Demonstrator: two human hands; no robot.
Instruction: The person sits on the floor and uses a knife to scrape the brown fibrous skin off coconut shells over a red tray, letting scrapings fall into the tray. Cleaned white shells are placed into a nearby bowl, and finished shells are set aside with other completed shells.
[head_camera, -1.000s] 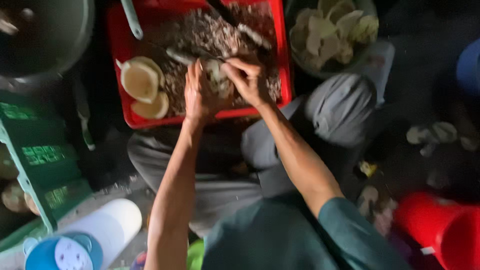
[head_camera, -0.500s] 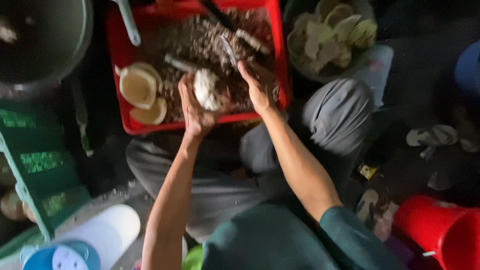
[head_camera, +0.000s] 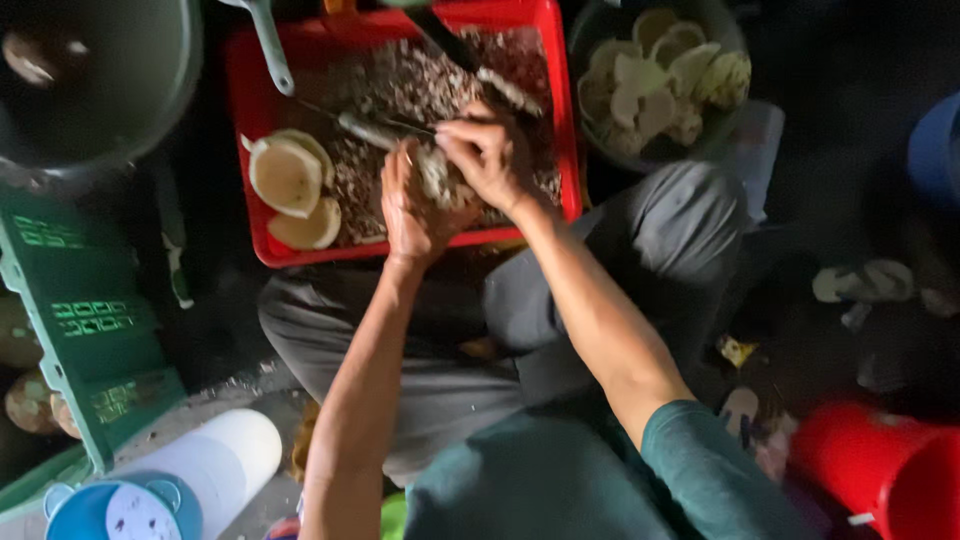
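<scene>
My left hand (head_camera: 412, 208) cups a pale piece of coconut (head_camera: 436, 176) over the red tray (head_camera: 252, 90). My right hand (head_camera: 492, 155) lies over the same piece from the right, fingers curled and pinching at its top. Whether it also holds a blade is hidden. A slim metal tool (head_camera: 368, 130) lies on the brown shavings just left of my fingers. Two cut coconut halves (head_camera: 288, 178) rest in the tray's left part.
A dark bowl (head_camera: 592, 140) of peeled pale pieces stands right of the tray. A big dark pot (head_camera: 110, 100) and a green crate (head_camera: 80, 320) are on the left, a red bucket (head_camera: 890, 470) at bottom right, a white roll (head_camera: 215, 460) at bottom left.
Half a second ago my right hand was off the piece with fingers spread. It has come back down and closed on the piece held in my left hand.
</scene>
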